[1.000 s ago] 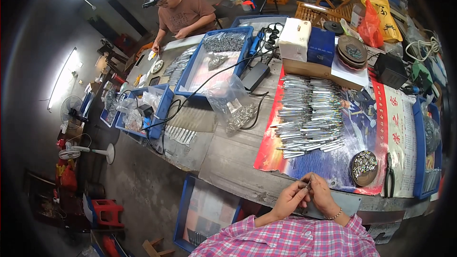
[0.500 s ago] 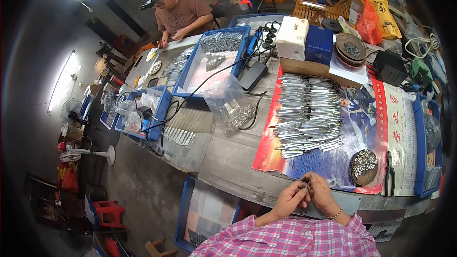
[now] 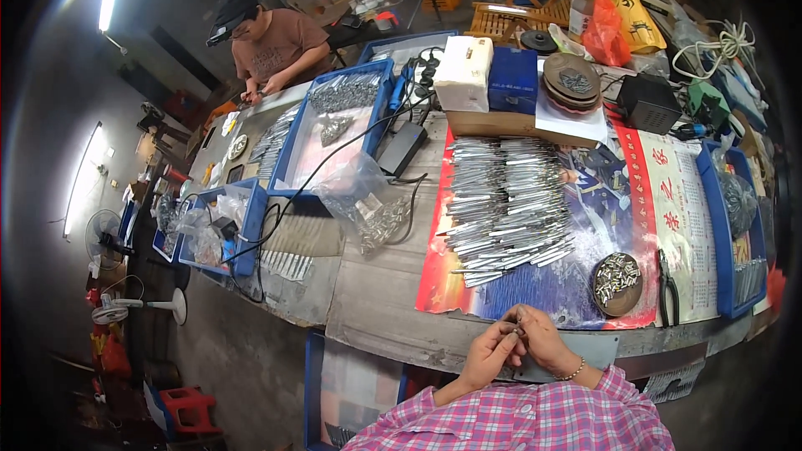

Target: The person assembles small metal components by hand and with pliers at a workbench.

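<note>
Small dark piece [image 3: 519, 326] is up at the fingertips, between the two hands near the table's front edge; mostly hidden, so can't tell its shape. Left hand [image 3: 489, 356]: fingers curled, thumb and forefinger practically closed on it. Right hand [image 3: 545, 346]: same, tips meeting the left's, no visible gap; can't tell which one carries the load. Main risk: the pinch is tiny, so a slip or uneven push could pop the piece out, and with the edge this near it could end up on the floor. Skin pinch is possible too if both thumbs press hard. Bracelet [image 3: 575, 370] on the right wrist could snag on a reach. Next out: round dish [image 3: 620, 309] of short metal bits sits near the poster's lower edge; a careless right elbow or sleeve could tip it. Pliers [image 3: 663, 274] lie just beside it, could get knocked into it. Rows of slim metal strips [image 3: 505, 209] are loose on the poster [image 3: 522, 299]; dragging the sheet would likely scatter them. Farther left, black cable [image 3: 322, 169] crosses a blue tray; a tug could pull things along.
</note>
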{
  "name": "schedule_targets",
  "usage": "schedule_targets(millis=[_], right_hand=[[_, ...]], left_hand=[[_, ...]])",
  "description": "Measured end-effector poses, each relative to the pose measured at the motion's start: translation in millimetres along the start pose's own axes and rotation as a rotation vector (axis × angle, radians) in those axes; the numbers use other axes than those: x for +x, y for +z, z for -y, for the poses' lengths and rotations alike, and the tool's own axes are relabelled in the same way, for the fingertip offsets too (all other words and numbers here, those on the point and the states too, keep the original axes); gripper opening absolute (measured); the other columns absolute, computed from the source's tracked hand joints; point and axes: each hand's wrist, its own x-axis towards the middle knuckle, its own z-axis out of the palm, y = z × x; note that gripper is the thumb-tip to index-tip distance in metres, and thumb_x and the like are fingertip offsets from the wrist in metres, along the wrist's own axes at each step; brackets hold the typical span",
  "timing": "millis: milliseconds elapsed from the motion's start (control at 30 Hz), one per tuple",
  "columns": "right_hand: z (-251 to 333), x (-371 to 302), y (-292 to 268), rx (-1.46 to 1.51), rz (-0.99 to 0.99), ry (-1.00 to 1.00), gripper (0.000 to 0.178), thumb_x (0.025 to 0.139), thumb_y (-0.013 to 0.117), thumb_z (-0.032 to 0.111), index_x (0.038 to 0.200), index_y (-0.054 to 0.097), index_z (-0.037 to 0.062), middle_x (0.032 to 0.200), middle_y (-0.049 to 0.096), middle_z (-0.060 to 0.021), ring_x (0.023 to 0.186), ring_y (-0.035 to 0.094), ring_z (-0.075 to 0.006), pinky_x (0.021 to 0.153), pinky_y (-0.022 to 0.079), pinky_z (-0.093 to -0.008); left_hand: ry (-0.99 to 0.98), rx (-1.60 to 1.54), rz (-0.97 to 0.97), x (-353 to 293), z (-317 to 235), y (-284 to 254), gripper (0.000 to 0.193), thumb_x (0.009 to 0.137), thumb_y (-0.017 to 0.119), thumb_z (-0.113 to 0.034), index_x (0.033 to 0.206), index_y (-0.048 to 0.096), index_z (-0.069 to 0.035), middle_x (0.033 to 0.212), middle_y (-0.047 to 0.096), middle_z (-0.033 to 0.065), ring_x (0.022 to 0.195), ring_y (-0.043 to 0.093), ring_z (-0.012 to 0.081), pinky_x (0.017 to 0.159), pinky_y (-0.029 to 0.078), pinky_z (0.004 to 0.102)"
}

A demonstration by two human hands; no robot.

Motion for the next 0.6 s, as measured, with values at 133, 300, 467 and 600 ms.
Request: schedule_targets(millis=[133, 300, 467, 600], right_hand=[[0.7, 1.1, -2.7, -0.038, 0.041, -0.011, 0.041, 0.095, 0.033, 0.037, 0.091, 0.05, -0.0005, 0.057, 0.046, -0.002, 0.041, 0.042, -0.0074, 0.038, 0.038, -0.0207], [-1.4, 0.1, -3.3, -0.016, 0.016, 0.003, 0.041, 0.095, 0.033, 0.037, 0.091, 0.051, -0.0007, 0.057, 0.046, -0.0023, 0.04, 0.041, -0.0075, 0.037, 0.038, -0.0209], [-6.2, 2.2, -7.2, 0.019, 0.048, -0.003, 0.044, 0.094, 0.035, 0.04, 0.093, 0.05, -0.0012, 0.055, 0.045, -0.0015, 0.04, 0.043, -0.0081, 0.037, 0.038, -0.0211], [-6.3, 4.3, -6.8, -0.011, 0.033, -0.003, 0.047, 0.093, 0.036, 0.043, 0.094, 0.049, -0.0019, 0.052, 0.042, -0.0004, 0.038, 0.043, -0.0078, 0.037, 0.037, -0.0209]], left_hand=[[0.016, 0.016, 0.002, 1.4, 1.4, 0.6, 0.017, 0.094, 0.042, -0.014, 0.104, 0.048, -0.002, 0.079, 0.055, 0.0029, 0.061, 0.05, 0.006, 0.057, 0.043, 0.0187], [0.009, 0.017, 0.0, 1.8, -0.3, 1.8, 0.017, 0.094, 0.042, -0.014, 0.103, 0.048, -0.002, 0.08, 0.055, 0.0028, 0.061, 0.05, 0.0057, 0.057, 0.043, 0.0183], [0.016, 0.021, 0.028, 2.3, 0.6, 0.7, 0.017, 0.094, 0.041, -0.015, 0.104, 0.046, -0.002, 0.081, 0.055, 0.0048, 0.063, 0.051, 0.0071, 0.059, 0.044, 0.0198], [0.01, 0.041, 0.023, 2.9, -0.1, 0.3, 0.017, 0.094, 0.041, -0.014, 0.104, 0.046, -0.002, 0.08, 0.055, 0.0046, 0.063, 0.052, 0.0073, 0.058, 0.044, 0.0199]])
